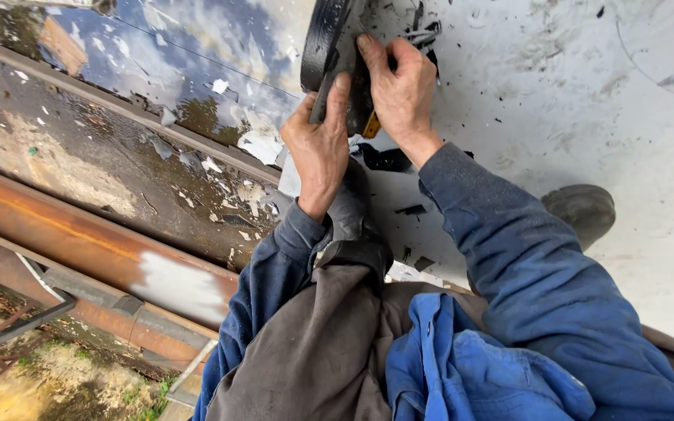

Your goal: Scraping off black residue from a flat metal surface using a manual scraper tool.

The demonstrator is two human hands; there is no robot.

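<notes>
a black curved piece (328,39) is gripped by the left hand (317,148) from below and the right hand (399,93) alongside, its long axis running away from the body over the pale sheet (571,93); both sets of fingers are closed on it.

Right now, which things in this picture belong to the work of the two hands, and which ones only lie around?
In the work:
- left hand, grip on the dark flat tool
- right hand, pressing the black round part
- small yellow piece under the right hand

Only lying around:
- rusty pipe
- black flakes on the white surface
- white chips on the wet ground
- dark shoe
</notes>
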